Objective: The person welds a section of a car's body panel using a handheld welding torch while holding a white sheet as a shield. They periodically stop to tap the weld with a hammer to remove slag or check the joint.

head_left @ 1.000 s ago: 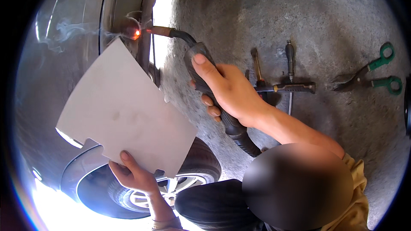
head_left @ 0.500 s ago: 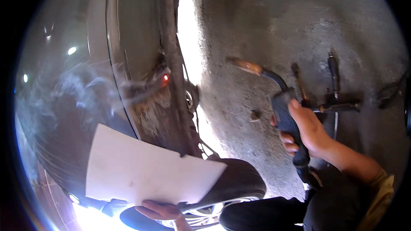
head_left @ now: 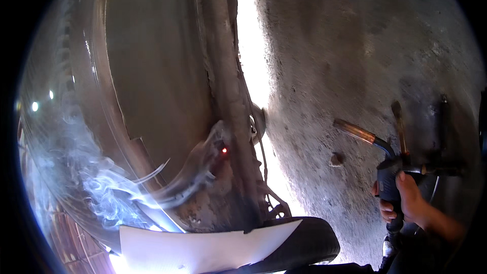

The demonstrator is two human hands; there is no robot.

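My right hand [head_left: 412, 200] is wrapped around the black handle of a welding torch [head_left: 389, 178]. Its bent neck ends in a copper-coloured nozzle pointing up and left, over the floor and well apart from the car. On the car's lower body panel [head_left: 157, 56], one small spot [head_left: 224, 150] glows red, and pale smoke [head_left: 114, 187] drifts left from around it. The metal near the spot is scorched. A white sheet [head_left: 195, 248] with a notched edge stands in front of the tyre, at the lower edge. My left hand is out of the picture.
A black tyre [head_left: 317, 243] is at the bottom middle. On the concrete floor [head_left: 329, 45] lie a flat-tipped tool [head_left: 399, 127], a dark-handled tool [head_left: 443, 122], a dark hammer-like tool [head_left: 441, 168] and a small lump [head_left: 336, 160]. Bright light fills the gap under the car.
The view has shifted, so the car and floor sit differently. The torch appears lower and farther right. The white sheet is lower, and my left hand has dropped out of view. The red glow is smaller.
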